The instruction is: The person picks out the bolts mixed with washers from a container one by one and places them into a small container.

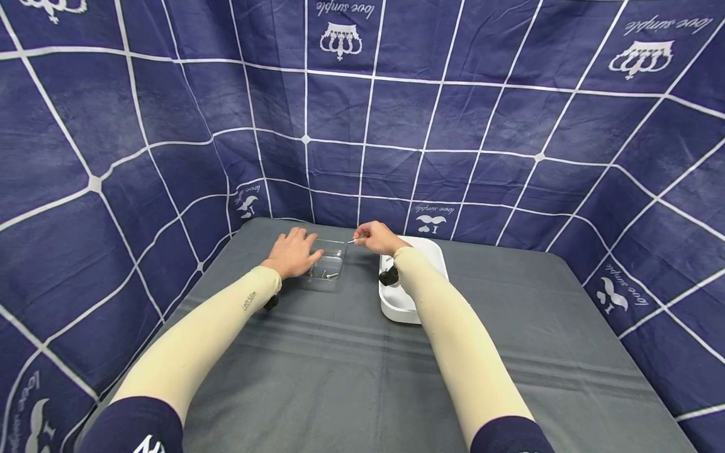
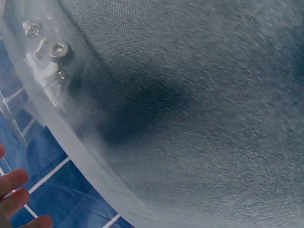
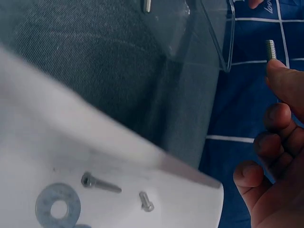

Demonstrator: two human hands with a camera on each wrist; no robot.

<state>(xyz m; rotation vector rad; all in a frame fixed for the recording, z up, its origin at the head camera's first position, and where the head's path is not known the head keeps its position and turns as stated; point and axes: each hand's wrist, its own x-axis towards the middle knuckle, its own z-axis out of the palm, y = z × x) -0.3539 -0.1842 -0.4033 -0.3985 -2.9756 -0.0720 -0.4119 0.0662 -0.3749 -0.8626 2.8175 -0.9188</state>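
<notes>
A small threaded screw [image 3: 271, 49] is pinched between thumb and finger of the right hand [image 1: 378, 238], above the gap between the clear box and the white tray. The left hand [image 1: 292, 253] lies with spread fingers over the left part of the clear divided box [image 1: 321, 284], which holds several small metal parts [image 2: 59, 49]. In the left wrist view only fingertips of the left hand [image 2: 16, 194] show at the edge. Inside the white tray [image 3: 185, 204], seen by the right wrist camera, are a large washer [image 3: 42, 207], a long screw [image 3: 102, 183] and a short screw [image 3: 147, 201].
The grey table [image 1: 317, 377] carries the clear box at centre-left and the white tray [image 1: 402, 314] right of it, partly under the right forearm. A blue curtain with white lines [image 1: 453, 119] rises behind and at both sides of the table.
</notes>
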